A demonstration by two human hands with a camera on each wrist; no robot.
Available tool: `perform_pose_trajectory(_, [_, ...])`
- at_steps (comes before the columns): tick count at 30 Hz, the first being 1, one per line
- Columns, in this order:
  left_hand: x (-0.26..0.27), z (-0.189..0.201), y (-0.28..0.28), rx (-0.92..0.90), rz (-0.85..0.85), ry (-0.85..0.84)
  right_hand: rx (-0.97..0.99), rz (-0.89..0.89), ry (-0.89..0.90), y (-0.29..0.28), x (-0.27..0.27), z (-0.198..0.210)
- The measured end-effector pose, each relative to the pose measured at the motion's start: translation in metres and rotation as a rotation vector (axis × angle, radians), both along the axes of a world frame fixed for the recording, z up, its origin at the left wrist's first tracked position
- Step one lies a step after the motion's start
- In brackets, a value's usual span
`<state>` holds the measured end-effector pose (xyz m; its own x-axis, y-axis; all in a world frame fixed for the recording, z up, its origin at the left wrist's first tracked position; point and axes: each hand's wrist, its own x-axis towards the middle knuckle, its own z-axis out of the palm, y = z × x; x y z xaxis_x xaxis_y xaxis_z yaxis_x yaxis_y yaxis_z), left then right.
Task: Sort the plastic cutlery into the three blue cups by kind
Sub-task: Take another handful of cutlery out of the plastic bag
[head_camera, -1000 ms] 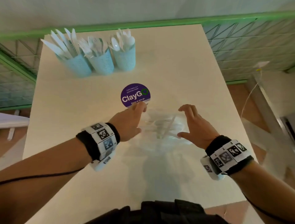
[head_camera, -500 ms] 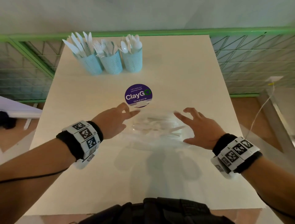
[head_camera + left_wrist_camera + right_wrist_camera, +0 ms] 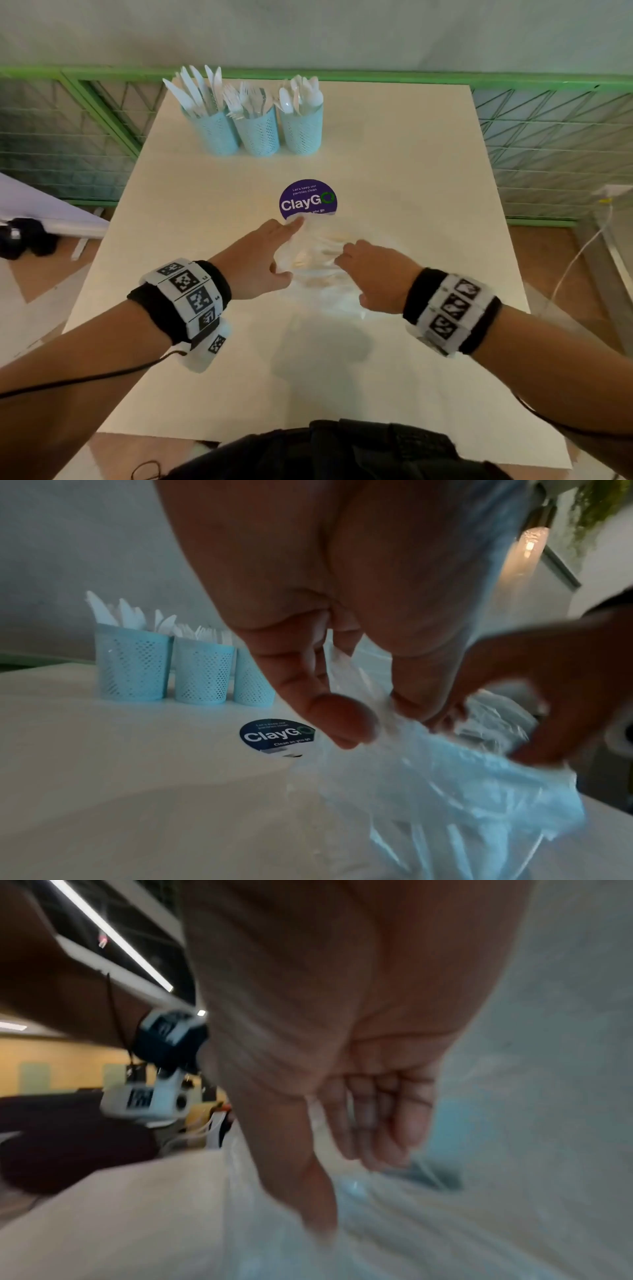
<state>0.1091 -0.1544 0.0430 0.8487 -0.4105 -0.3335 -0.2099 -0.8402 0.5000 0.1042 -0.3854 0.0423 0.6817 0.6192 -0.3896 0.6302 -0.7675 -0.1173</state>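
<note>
Both your hands moved closer together onto the clear bag (image 3: pixel 317 260) at table (image 3: pixel 394 164) center, left hand (image 3: pixel 255 262) pinched it, right hand (image 3: pixel 373 274) curled on it, blue cups (image 3: pixel 258 135) at 12 o'clock.

Both forearms reach forward, a marker band on each wrist; the left hand (image 3: pixel 257 256) stretches its fingers (image 3: pixel 291 224) forward, thumb apart; the right hand (image 3: pixel 376 274) curls its fingers (image 3: pixel 377 1123) downward.
</note>
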Motion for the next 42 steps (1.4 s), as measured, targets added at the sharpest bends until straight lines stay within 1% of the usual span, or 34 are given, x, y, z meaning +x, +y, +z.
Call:
perform_pose_trajectory(1, [-0.002, 0.0, 0.0, -0.04, 0.024, -0.01, -0.108, -0.03, 0.065, 0.006, 0.002, -0.008])
perform_pose_trajectory(3, [-0.006, 0.0, 0.0, -0.127, 0.066, -0.036, -0.165, -0.07, 0.111, 0.013, 0.008, -0.02])
perform_pose_trajectory(8, [-0.011, 0.0, 0.001, -0.223, 0.118, -0.049, -0.181, -0.085, 0.002, 0.014, 0.022, -0.039])
perform_pose_trajectory(10, [-0.012, -0.001, 0.001, -0.234, 0.143, -0.06, -0.168, -0.076, -0.023, 0.013, 0.027, -0.042])
perform_pose_trajectory(13, [-0.013, -0.003, 0.0, -0.235, 0.171, -0.088, -0.107, -0.112, 0.056, 0.011, 0.036, -0.038])
perform_pose_trajectory(15, [-0.012, -0.004, 0.0, -0.232, 0.182, -0.094, -0.078, -0.121, 0.078, 0.011, 0.04, -0.034])
perform_pose_trajectory(18, [-0.011, -0.005, 0.0, -0.213, 0.183, -0.092, -0.135, -0.098, 0.052, 0.013, 0.045, -0.032])
perform_pose_trajectory(21, [-0.007, -0.003, 0.001, -0.195, 0.178, -0.091, -0.155, -0.112, 0.116, 0.015, 0.051, -0.029])
perform_pose_trajectory(27, [0.001, -0.004, 0.006, -0.132, 0.17, -0.092, -0.091, -0.13, 0.178, 0.014, 0.057, -0.022])
perform_pose_trajectory(30, [0.005, -0.005, 0.009, -0.11, 0.187, -0.077, -0.038, -0.149, 0.15, 0.008, 0.061, -0.013])
perform_pose_trajectory(33, [0.009, -0.003, 0.013, -0.107, 0.195, -0.073, 0.056, -0.168, 0.102, 0.0, 0.064, -0.007])
perform_pose_trajectory(37, [0.016, -0.001, 0.015, -0.101, 0.201, -0.055, 0.068, -0.184, 0.082, -0.008, 0.069, 0.001])
perform_pose_trajectory(42, [0.022, -0.004, 0.018, -0.059, 0.203, -0.035, 0.249, -0.2, 0.083, -0.015, 0.073, 0.01])
